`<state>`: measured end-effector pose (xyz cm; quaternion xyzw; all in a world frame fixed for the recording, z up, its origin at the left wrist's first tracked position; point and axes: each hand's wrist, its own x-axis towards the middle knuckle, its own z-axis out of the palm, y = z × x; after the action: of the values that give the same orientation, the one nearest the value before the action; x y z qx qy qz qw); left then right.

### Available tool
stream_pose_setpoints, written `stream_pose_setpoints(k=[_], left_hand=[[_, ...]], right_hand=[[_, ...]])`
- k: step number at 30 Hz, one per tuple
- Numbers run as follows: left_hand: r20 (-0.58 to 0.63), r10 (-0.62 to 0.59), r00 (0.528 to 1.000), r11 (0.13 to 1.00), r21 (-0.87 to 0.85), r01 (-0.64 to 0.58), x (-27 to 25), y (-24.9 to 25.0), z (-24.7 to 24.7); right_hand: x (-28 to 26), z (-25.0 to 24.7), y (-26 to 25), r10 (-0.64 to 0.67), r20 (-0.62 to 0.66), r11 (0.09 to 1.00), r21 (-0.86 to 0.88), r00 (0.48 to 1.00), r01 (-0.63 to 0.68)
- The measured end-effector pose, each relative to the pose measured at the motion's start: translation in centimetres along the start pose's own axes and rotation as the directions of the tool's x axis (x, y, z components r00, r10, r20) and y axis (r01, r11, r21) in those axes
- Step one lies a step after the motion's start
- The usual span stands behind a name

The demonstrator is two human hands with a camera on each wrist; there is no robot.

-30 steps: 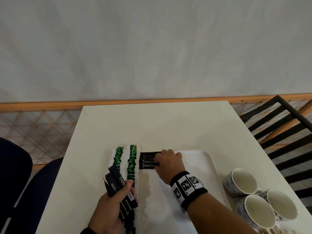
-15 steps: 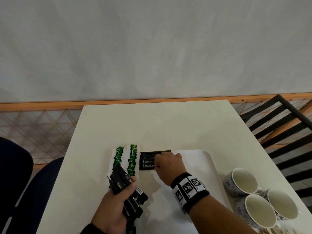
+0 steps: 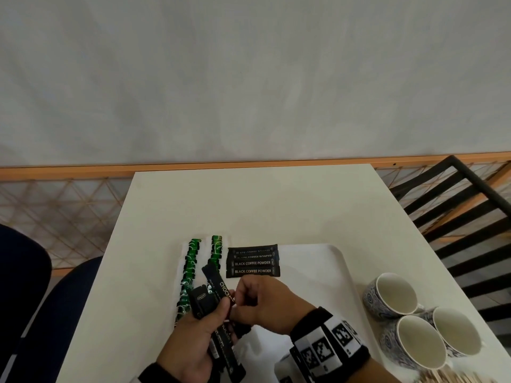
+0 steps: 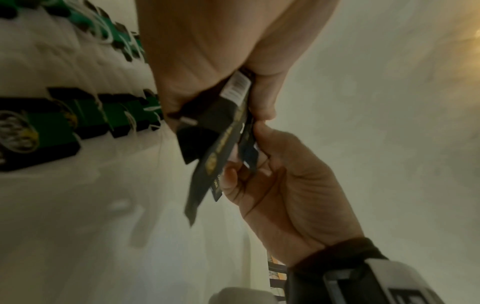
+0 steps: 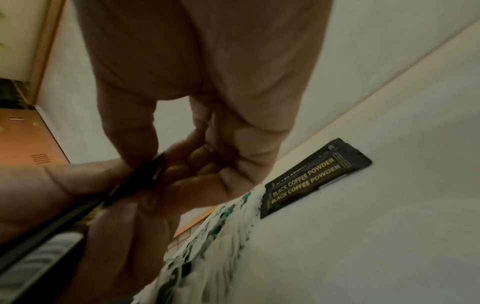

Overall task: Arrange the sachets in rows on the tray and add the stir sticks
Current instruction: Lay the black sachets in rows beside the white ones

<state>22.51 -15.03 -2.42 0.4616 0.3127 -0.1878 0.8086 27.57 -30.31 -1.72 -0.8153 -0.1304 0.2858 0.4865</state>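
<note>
On the tray (image 3: 318, 261), green sachets (image 3: 190, 269) form two rows left of the black coffee sachets (image 3: 253, 266). My left hand (image 3: 190, 341) clamps a fanned bundle of dark sachets (image 3: 218, 308): light, thin, slippery, best pinched by an end. My right hand (image 3: 265, 302) pinches one sachet's edge.

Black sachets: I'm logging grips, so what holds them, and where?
The left hand grips the bundle of black sachets around its middle; the right hand pinches one sachet at its edge.
</note>
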Motion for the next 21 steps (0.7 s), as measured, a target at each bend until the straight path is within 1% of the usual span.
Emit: stream_pose_setpoints(k=[2, 4, 8, 10, 12, 14, 19, 21], left_hand=[[-0.05, -0.024, 0.998, 1.0, -0.017, 0.023, 0.1, -0.1, -0.2], [-0.065, -0.037, 0.997, 0.999, -0.033, 0.034, 0.1, -0.2, -0.3], [-0.022, -0.053, 0.998, 0.998, -0.032, 0.052, -0.1, 0.1, -0.4], [-0.012, -0.052, 0.999, 0.998, -0.034, 0.052, -0.2, 0.3, -0.6], [-0.027, -0.052, 0.998, 0.997, -0.054, 0.05, -0.2, 0.6, -0.9], [-0.046, -0.062, 0.997, 0.996, -0.073, 0.058, -0.1, 0.7, -1.2], [-0.078, -0.101, 0.992, 0.991, -0.098, 0.093, -0.1, 0.8, -1.2], [-0.074, -0.116, 0.99, 0.989, -0.102, 0.108, -0.2, 0.9, -1.2]], right_hand=[[-0.1, 0.0, 0.4, 0.012, -0.012, 1.0, 0.009, 1.0, -0.011], [-0.2, -0.1, 0.8, 0.016, -0.011, 0.999, 0.042, 1.0, -0.015], [0.1, -0.5, 1.8, 0.012, -0.071, 0.998, -0.063, 0.997, -0.016], [0.2, -1.2, 2.4, 0.033, -0.116, 0.988, -0.143, 0.993, -0.05], [0.3, -1.9, 3.0, 0.038, -0.179, 0.951, -0.296, 0.983, -0.091], [0.4, -2.2, 3.6, 0.039, -0.193, 0.901, -0.418, 0.98, -0.118], [0.4, -1.7, 4.3, 0.061, -0.171, 0.79, -0.594, 0.983, -0.153], [0.4, -1.5, 4.5, 0.065, -0.174, 0.758, -0.632, 0.983, -0.162]])
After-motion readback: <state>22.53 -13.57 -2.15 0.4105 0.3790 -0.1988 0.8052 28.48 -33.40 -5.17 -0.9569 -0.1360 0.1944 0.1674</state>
